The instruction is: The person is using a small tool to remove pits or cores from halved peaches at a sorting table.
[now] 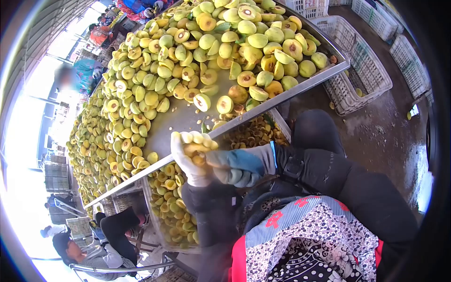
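My left hand (189, 157), in a whitish glove, is wrapped round a cut yellow fruit half (195, 150) just below the table's metal edge. Against that fruit presses my right hand (237, 165), in a blue-grey glove with its fingers curled; whether it grips a small tool is hidden. Above both hands, halved green-yellow fruit (202, 102) lies on the metal table (174, 120), some halves showing brown pits or hollows.
Under the table edge stand a crate of fruit halves (170, 202) and a container of brown pieces (256, 133). White plastic crates (359, 66) sit on the wet floor at right. A seated person (94, 254) is at lower left; other people are at upper left.
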A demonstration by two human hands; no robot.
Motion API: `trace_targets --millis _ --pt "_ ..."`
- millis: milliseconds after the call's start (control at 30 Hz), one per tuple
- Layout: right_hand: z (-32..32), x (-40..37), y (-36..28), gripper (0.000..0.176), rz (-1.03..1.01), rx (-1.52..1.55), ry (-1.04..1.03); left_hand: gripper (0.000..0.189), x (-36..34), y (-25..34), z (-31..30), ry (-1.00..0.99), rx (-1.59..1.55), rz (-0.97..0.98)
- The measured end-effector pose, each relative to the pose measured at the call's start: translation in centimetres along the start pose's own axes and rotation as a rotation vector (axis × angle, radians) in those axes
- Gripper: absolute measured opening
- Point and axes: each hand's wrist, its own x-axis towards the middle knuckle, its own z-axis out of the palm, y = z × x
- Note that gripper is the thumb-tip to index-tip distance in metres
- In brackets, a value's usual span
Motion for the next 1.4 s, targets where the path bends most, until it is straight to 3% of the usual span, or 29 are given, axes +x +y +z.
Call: trace_targets --millis 33,100,133,267,333,433,500,533,567,600,700,833,900,967,1100,1133,1233,1300,1367,1400 --pt "0.0 0.4 0.3 0.059 0.025 0.035 -0.054 0.036 0.3 0.1 0.0 0.079 -0.036 0.015" --pt "0.5 0.5 0.8 0.053 -0.041 -0.048 0.1 0.034 0.6 0.2 0.0 0.244 -0.11 0.042" --pt "0.9 0.1 0.8 0.051 -0.07 -0.073 0.14 0.03 0.6 0.4 -1.7 0.16 -0.114 0.079" --pt "2.0 -0.8 0.3 0.047 -0.194 -0.182 0.281 0.034 -0.4 1.9 -1.8 0.364 0.201 0.162" --pt "1.9 0.7 1.4 0.045 -0.485 -0.322 0.293 0.037 -0.9 2.3 -1.3 0.373 0.29 0.187" --pt "0.5 0.9 1.4 0.053 -0.31 -0.898 0.712 0.037 -2.0 3.9 -2.8 0.412 0.406 0.347" --pt "-2.7 1.4 2.3 0.059 -0.172 -1.297 0.983 0.027 -3.0 7.2 -4.5 0.612 0.532 0.455" --pt "-1.6 -0.1 1.6 0.058 -0.232 -1.224 0.977 0.029 -3.1 8.8 -7.6 0.611 0.831 0.551" --pt "-1.7 -0.2 1.3 0.057 -0.282 -1.186 1.027 0.034 -3.6 11.2 -12.9 0.738 1.375 0.488" --pt "-1.6 -0.1 1.1 0.056 -0.331 -1.147 1.069 0.037 -3.3 11.9 -12.8 0.758 1.426 0.462" --pt "-0.9 -0.9 0.5 0.054 -0.456 -1.104 1.138 0.048 -0.3 9.9 -6.1 0.662 1.362 0.492" --pt "-0.7 -1.8 0.6 0.055 -0.564 -1.033 1.117 0.059 7.9 3.6 -1.6 -0.019 1.612 0.579" --pt "-1.0 -1.9 0.5 0.053 -0.581 -0.998 1.141 0.063 12.3 0.7 -1.4 -0.245 1.7 0.539" --pt "-1.0 -2.1 0.2 0.051 -0.601 -0.923 1.19 0.061 14.8 -1.7 -2.9 -0.419 1.83 0.359" --pt "-2.3 -1.1 -0.1 0.047 -0.668 -0.804 1.235 0.046 12.6 -1.8 -0.1 -0.242 1.75 0.169" --pt "-3.0 -0.2 0.0 0.046 -0.77 -0.733 1.206 0.042 12.6 -1.8 -1.0 -0.164 1.698 0.299" --pt "-3.5 1.7 -0.3 0.037 -0.982 -0.566 1.094 0.03 10.5 -1.0 -1.7 0.002 1.025 0.114" --pt "-2.3 1.5 -0.9 0.024 -1.002 -0.533 1.005 0.032 7.9 -0.2 -0.6 0.018 0.98 0.169" --pt "-2.0 2.5 -0.7 0.036 -1.104 -0.551 0.976 0.038 5.5 0.1 0.3 -0.007 0.814 0.198" --pt "-1.8 2.8 -0.5 0.042 -1.155 -0.557 0.963 0.054 5.0 -0.6 -0.6 0.021 0.811 0.252"
